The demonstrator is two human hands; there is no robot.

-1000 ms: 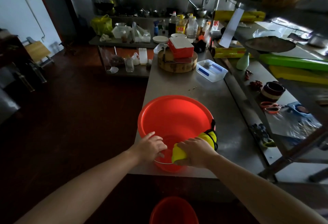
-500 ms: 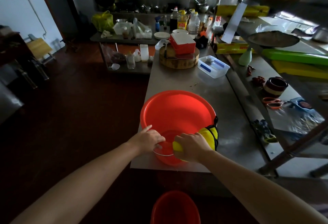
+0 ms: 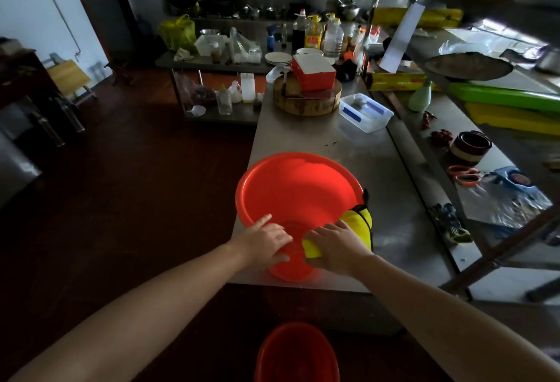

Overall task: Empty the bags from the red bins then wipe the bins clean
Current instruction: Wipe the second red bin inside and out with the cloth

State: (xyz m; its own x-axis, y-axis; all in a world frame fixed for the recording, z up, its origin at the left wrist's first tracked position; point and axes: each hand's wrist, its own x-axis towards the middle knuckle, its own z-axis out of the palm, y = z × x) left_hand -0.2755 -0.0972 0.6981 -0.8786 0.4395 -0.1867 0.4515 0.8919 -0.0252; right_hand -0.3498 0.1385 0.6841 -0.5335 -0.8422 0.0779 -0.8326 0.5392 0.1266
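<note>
Red bin (image 3: 297, 187) at tabletop (image 3: 394, 230) edge | bin's near rim touched by left hand (image 3: 263, 242), fingers spread | yellow cloth (image 3: 312, 250) gripped by right hand (image 3: 336, 243), fingers curled | tipping possible under wiping pressure

I see a bright red basin (image 3: 298, 187) on a dull grey table (image 3: 394, 206), a yellow cloth (image 3: 359, 221) edged in black, and a darker red bin (image 3: 297, 354).
</note>
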